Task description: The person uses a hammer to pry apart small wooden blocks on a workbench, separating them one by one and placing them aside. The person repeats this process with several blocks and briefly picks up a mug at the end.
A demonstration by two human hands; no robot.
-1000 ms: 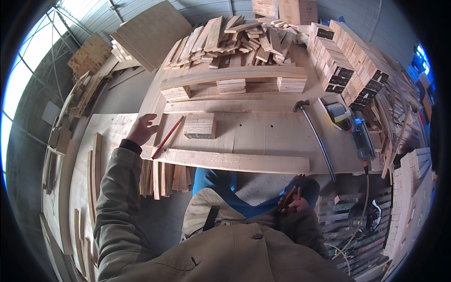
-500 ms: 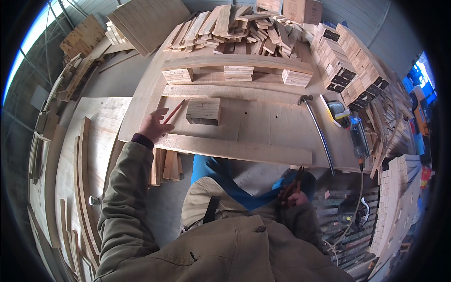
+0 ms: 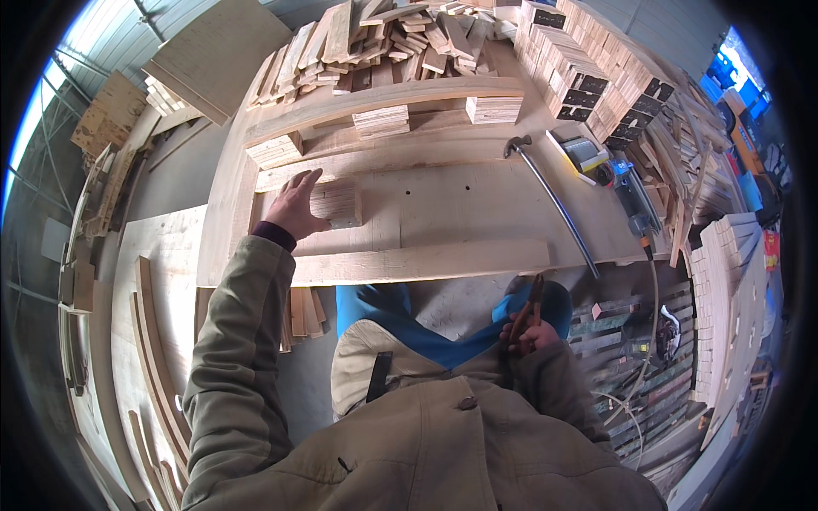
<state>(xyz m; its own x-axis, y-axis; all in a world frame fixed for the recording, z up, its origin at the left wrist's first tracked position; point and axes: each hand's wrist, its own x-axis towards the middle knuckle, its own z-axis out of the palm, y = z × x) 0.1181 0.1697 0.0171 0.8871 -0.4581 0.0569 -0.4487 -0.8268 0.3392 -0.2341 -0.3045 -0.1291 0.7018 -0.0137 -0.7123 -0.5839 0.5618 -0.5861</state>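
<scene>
My left hand (image 3: 295,207) is at the left end of a stacked, layered wood block (image 3: 342,204) on the workbench. Its fingers are spread, with the thumb on the near side and the fingertips on the far side; whether they press on the block is hard to tell. No pencil shows now in or beside this hand. Low over my right thigh, my right hand (image 3: 535,339) is closed around pliers (image 3: 534,305) with reddish handles, jaws pointing up. A long board (image 3: 426,261) lies along the near bench edge, and another long board (image 3: 400,155) runs behind the block.
A claw hammer (image 3: 558,204) lies on the right, beside a yellow-edged container (image 3: 584,157) and a corded power tool (image 3: 637,203). Farther back, a raised plank (image 3: 383,100) rests on several small blocks. Loose wood pieces (image 3: 417,43) are heaped behind it, near tall stacked blocks (image 3: 567,72).
My left hand has gone from holding a red pencil to spreading around the block's left end; the pencil has dropped out of sight. My view has shifted. The right hand still holds the pliers.
</scene>
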